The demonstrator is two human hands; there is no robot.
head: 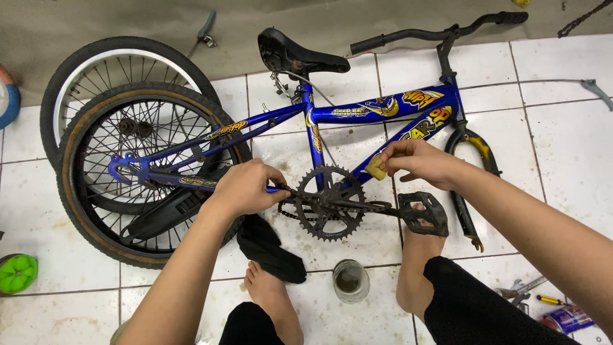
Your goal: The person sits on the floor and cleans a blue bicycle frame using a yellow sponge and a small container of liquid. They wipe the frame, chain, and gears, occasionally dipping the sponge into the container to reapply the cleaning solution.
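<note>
Blue frame flat on tiled floor. Left hand clenched on chainstay beside chainring; right hand pinching yellow sponge against down tube. Jar between feet; open tiles right of fork.

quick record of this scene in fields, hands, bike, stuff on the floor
left hand: grips the blue frame tube beside the chainring
right hand: presses a small yellow sponge against the blue bike frame
bike: lies on its side on the white tiled floor, front wheel off the fork
loose wheel: behind the rear wheel
glass jar: between the bare feet
black cloth: under the left forearm
tools: lower right
</note>
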